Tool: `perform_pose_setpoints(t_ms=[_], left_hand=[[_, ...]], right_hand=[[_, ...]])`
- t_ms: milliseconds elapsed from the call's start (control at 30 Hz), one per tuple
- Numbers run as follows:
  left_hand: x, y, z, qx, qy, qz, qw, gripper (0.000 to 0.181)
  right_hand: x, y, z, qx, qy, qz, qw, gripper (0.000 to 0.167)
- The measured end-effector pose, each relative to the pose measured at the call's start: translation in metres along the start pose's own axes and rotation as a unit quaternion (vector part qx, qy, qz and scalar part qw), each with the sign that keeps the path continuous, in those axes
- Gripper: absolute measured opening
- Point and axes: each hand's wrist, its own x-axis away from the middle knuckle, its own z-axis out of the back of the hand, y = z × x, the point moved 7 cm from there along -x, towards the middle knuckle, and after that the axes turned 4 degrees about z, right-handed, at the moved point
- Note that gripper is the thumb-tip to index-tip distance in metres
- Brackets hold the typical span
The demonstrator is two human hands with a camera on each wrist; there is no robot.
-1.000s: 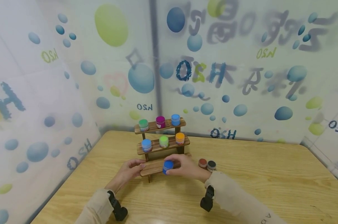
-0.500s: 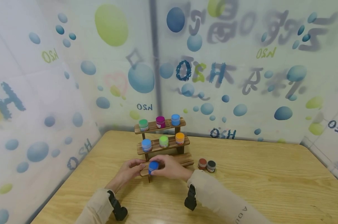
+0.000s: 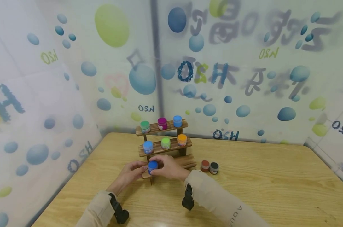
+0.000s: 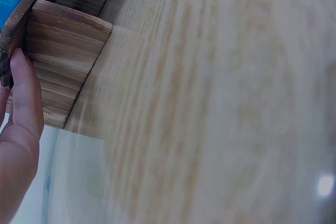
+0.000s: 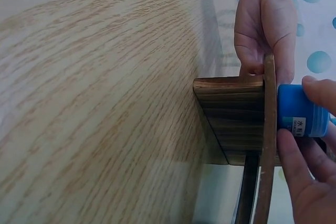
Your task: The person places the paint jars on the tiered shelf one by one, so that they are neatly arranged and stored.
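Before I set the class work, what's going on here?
A person's right hand holds a blue jar at the left end of the bottom shelf of a three-tier wooden stand; the left hand grips that end. Six jars stand on the two upper shelves; a brown-lidded jar and a black-lidded jar sit on the table.

Front jar point(image 3: 153, 165) deep blue (label point(image 5: 298, 126) white); rack point(image 3: 189, 161) brown, dark-streaked; table point(image 3: 259, 189) pale yellow, wood-grained.

Mirrored "H2O" point(image 3: 200, 73) repeats across the far curtain point(image 3: 171, 47); right sleeve point(image 3: 214, 195) lettering starts "A"; the blue jar point(image 5: 294, 103) label point(image 5: 298, 126) shows "水".
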Motion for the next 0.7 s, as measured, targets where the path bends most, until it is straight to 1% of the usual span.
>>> perform_pose_setpoints(t_ms=[167,300,333,433,533,567,700], left_hand=[[-0.0005,-0.0007,-0.0003,0.004,-0.005,-0.005,1.0000,0.039],[0.0008,0.0017,-0.0013,0.011,-0.018,-0.024,0.9995,0.039],[0.0012,0.0035,-0.0018,0.015,-0.026,-0.036,0.9989,0.037],[0.0022,0.0051,-0.0022,0.022,-0.031,-0.049,0.9981,0.035],[0.0018,0.0042,-0.0019,0.019,-0.028,-0.040,0.9987,0.038],[0.0016,0.0027,-0.0014,0.015,-0.020,-0.027,0.9993,0.040],[0.0002,0.0003,-0.0009,0.004,-0.011,-0.003,0.9999,0.039]], right_hand=[[-0.0013,0.0006,-0.0019,0.003,-0.002,0.001,1.0000,0.039],[-0.0002,-0.0007,-0.0025,-0.001,-0.001,0.001,1.0000,0.037],[0.0000,-0.0012,-0.0025,-0.004,0.000,0.002,1.0000,0.037],[-0.0001,-0.0022,-0.0025,-0.012,0.002,0.004,0.9999,0.035],[-0.0006,-0.0017,-0.0029,-0.019,0.003,0.002,0.9998,0.035],[-0.0006,-0.0014,-0.0031,-0.021,0.002,0.000,0.9998,0.034],[0.0000,0.0000,-0.0031,-0.027,0.004,-0.006,0.9996,0.034]])
